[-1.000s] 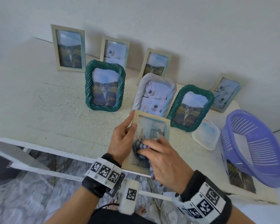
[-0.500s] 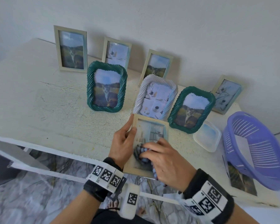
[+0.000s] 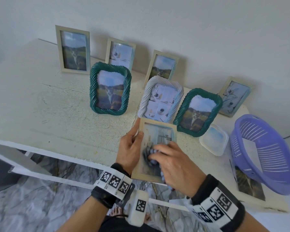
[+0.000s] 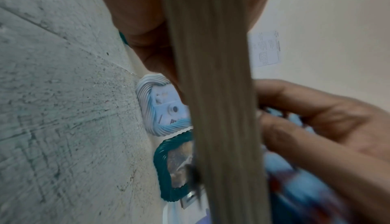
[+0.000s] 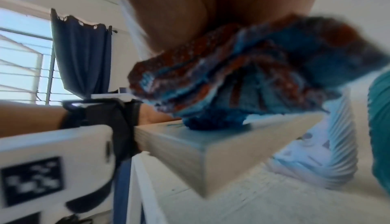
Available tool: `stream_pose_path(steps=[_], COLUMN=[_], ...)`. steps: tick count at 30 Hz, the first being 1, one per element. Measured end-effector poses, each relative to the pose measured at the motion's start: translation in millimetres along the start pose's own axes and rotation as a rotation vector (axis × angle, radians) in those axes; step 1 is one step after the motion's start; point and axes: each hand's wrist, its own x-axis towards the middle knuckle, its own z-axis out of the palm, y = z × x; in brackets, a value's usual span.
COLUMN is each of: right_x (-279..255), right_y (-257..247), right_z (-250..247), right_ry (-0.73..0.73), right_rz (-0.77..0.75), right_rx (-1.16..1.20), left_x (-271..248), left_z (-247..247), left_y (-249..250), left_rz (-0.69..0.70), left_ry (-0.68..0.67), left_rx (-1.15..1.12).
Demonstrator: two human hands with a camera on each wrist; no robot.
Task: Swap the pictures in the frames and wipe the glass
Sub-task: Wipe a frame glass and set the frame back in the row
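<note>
I hold a plain wooden frame [image 3: 157, 126] above the table's front edge, glass facing up. My left hand [image 3: 132, 146] grips its left side, thumb on the front. The frame's edge [image 4: 215, 94] fills the left wrist view. My right hand [image 3: 171, 163] presses a bunched blue and red cloth [image 3: 149, 154] onto the lower part of the glass. In the right wrist view the cloth [image 5: 253, 71] sits crumpled on the frame [image 5: 200, 144] under my palm.
Several framed pictures stand on the white table [image 3: 40, 106]: two green rope frames [image 3: 110, 89] [image 3: 197, 111], a white rope frame [image 3: 161, 99], plain ones by the wall. A plastic lid [image 3: 213, 141], a purple basket [image 3: 264, 153] and a loose photo [image 3: 249, 183] lie at right.
The right hand has slid the cloth slightly across the lower glass. The left hand keeps its grip on the frame, which stays in about the same place.
</note>
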Motion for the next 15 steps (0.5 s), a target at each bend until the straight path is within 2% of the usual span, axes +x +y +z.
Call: stream_pose_path(steps=[2,4,6,11,15], right_x=[6,12,13,3,-4], right_y=[9,6,-5,-35,-46], right_z=[5,8,9,-5,-10], right_ry=[0.0,-0.06,-0.082,0.114,0.122], right_rz=[0.14,0.191,0.157,0.007,-0.026], right_rx=[-0.006,-0.052,-0.074,-0.065,-0.057], left_x=[0,0,1,1,5], left_z=[3,3,3,0,-4], left_y=[3,5,7,11,13], left_rz=[-0.011,-0.024,-0.022,-0.046,-0.067], left_ry=[-0.004,0.006,0.013,0.04,0.054], left_rx=[-0.017,-0.027,-0.03,-0.02,-0.022])
